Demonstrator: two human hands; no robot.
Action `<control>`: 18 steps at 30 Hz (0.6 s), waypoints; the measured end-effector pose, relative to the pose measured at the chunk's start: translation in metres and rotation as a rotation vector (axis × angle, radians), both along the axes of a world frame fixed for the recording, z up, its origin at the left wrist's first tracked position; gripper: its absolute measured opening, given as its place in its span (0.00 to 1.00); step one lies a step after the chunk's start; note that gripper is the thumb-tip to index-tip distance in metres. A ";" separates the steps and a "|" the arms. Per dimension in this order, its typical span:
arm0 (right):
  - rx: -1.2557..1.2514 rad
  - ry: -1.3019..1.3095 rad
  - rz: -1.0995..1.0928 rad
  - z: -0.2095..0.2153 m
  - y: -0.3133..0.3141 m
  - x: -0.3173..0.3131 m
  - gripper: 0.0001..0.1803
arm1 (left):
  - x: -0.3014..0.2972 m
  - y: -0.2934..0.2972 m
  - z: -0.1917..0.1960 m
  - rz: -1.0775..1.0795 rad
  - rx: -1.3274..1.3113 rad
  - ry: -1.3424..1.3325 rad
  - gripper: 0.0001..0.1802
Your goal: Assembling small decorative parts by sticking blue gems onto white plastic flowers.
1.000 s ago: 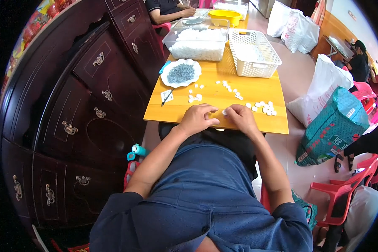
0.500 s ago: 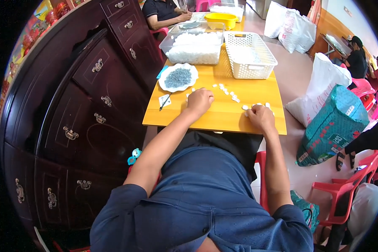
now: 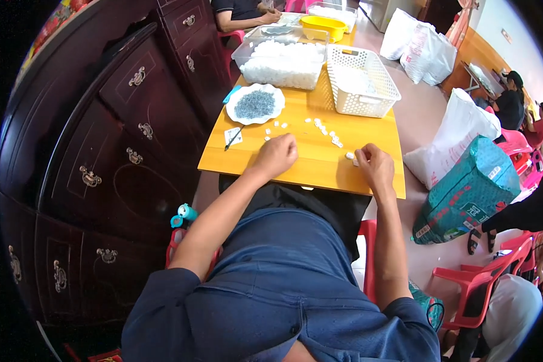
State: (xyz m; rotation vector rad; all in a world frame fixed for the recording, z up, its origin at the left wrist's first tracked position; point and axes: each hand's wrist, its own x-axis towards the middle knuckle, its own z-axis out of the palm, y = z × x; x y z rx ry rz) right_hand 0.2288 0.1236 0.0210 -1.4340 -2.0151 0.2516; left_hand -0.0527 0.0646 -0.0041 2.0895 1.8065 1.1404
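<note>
My left hand (image 3: 276, 155) is closed over the near middle of the yellow table, its fingers curled under. Whatever it may hold is hidden. Over the right side, my right hand (image 3: 376, 166) has thumb and fingers pressed together; what is between them is too small to make out. Beside its fingertips lies a small white plastic piece (image 3: 349, 155). A loose row of similar white pieces (image 3: 324, 129) runs between the hands, and a few more lie beyond the left hand. Farther left, a white scalloped plate (image 3: 271, 117) holds a heap of small grey-blue bits (image 3: 254, 105).
On the table (image 3: 277, 172) are a printed card (image 3: 238, 137) with a dark pen-like tool (image 3: 230, 143), a clear bin (image 3: 240, 61) of white pieces, a white basket (image 3: 368, 107) and a yellow basin (image 3: 323, 24). Dark drawers stand left; sacks (image 3: 464, 196) stand right. A person sits across.
The view has tilted a little. My left hand has drawn back slightly toward me, uncovering white pieces beyond it. The right hand's fingers have shifted, and fewer white pieces show around them.
</note>
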 end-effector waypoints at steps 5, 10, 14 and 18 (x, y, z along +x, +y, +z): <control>-0.039 0.016 0.321 0.004 -0.012 -0.051 0.11 | -0.047 -0.021 -0.009 0.163 0.092 -0.365 0.03; 0.063 -0.097 0.511 -0.005 -0.014 -0.126 0.08 | -0.062 -0.019 -0.017 0.247 0.110 -0.365 0.03; 0.087 -0.046 0.492 -0.024 -0.008 -0.155 0.07 | -0.061 -0.021 -0.021 0.220 0.092 -0.428 0.04; 0.181 -0.033 0.486 -0.035 -0.010 -0.162 0.07 | -0.064 -0.022 -0.020 0.217 0.115 -0.403 0.04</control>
